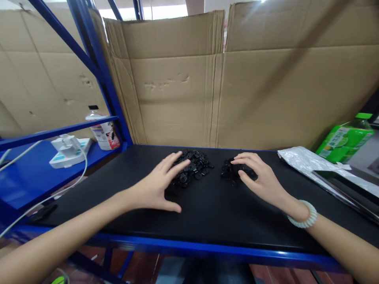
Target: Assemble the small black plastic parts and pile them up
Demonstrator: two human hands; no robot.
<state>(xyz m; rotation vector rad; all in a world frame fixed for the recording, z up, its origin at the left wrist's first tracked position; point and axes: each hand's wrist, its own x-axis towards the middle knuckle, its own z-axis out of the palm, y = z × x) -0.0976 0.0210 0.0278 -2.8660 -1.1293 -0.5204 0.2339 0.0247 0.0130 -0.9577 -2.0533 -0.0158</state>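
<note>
Your left hand (155, 183) is spread wide, empty; the larger black pile (195, 163) lies just to its right. Your right hand (265, 179) curves half-closed, nearest the smaller black pile (227, 170) leftward; its hold, I cannot tell.

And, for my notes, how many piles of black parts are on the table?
2: larger pile by the left hand, smaller pile by the right hand; hands partly hide both.

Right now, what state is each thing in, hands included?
Left hand: open, spread
Right hand: open, curved
Larger black pile: loosely heaped
Smaller black pile: loose, partly hidden
Black-capped bottle: closed, upright
Green-capped bottle: closed
White charger: plugged into power strip
Flat device: screen dark
Bracelet: worn
</note>
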